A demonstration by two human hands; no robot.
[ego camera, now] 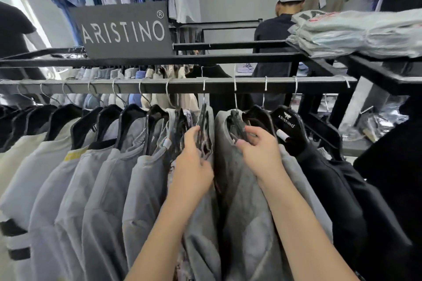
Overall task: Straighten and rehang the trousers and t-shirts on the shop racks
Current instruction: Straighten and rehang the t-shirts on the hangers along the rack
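Soft grey t-shirts (141, 178) hang packed on a square dark metal rail (159, 87). Mid-rail, the left grip (194, 157) curls round a slim glossy black hanger (204, 128). The right grip (258, 150) pinches the collar of the neighbouring shirt (246, 201).

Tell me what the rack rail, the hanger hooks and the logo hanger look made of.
Rack rail: likely painted metal, going by the matte black, straight, square-edged bar.
Hanger hooks: bare steel wire by the look, thin and shiny silver.
Logo hanger: probably moulded plastic, glossy black with highlights and white print. It could be lacquered wood.
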